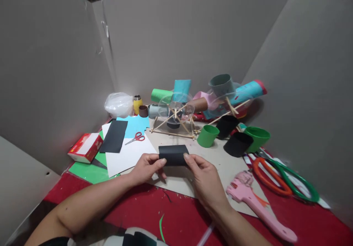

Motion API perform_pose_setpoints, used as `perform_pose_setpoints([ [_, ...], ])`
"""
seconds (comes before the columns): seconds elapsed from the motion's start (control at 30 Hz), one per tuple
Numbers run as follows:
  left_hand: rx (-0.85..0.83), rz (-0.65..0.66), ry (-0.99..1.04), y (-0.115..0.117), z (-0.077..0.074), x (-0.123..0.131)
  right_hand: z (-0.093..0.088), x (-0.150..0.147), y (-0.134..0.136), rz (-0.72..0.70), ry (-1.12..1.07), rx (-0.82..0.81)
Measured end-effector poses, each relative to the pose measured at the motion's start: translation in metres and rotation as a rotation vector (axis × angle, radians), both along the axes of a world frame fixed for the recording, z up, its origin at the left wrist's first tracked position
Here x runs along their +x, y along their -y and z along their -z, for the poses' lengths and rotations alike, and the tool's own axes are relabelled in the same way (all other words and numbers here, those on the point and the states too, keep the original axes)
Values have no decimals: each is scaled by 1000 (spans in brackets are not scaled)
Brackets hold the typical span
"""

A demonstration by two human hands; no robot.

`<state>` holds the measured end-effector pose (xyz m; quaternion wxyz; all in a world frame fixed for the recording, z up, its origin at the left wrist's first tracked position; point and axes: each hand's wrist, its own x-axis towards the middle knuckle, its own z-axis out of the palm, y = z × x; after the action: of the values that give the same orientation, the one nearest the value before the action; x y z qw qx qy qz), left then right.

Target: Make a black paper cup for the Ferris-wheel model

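Observation:
Between both hands, a small piece of black paper (174, 155) is held up above the grey board, with a crease or curl running along its length. My left hand (150, 168) pinches its left end between thumb and fingers. At the right end, my right hand (202, 170) grips it with the thumb on the near face. Behind the paper stands a Ferris wheel model (175, 110) of clear discs, wooden sticks and coloured paper tubes. A green paper ring (208, 135) and a black paper ring (238, 144) stand beyond my right hand.
A pink glue gun (259, 205) and large orange-and-green-handled scissors (285, 181) lie at right. On the left are white paper (124, 163), small red-handled scissors (136, 138), a black sheet (114, 136) and a red box (85, 148). Grey panels (171, 36) enclose the table.

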<state>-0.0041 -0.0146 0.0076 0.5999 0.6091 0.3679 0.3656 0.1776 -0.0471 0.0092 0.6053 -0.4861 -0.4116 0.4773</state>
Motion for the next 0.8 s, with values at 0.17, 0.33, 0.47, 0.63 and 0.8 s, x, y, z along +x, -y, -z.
perform_pose_setpoints([
  [0.17, -62, 1, -35, 1, 2, 0, -10, 2, 8, 15, 103, -70],
  [0.33, -47, 13, -86, 2, 4, 1, -12, 2, 8, 91, 187, -149],
  [0.47, 79, -7, -160, -2, -4, -4, -14, 2, 9, 164, 205, -151],
  [0.63, 351, -241, -367, -27, -43, -43, -21, 4, 10, 257, 171, -79],
  [0.8, 445, -532, -770, -80, -81, -115, -21, 3, 6, 242, 166, 9],
])
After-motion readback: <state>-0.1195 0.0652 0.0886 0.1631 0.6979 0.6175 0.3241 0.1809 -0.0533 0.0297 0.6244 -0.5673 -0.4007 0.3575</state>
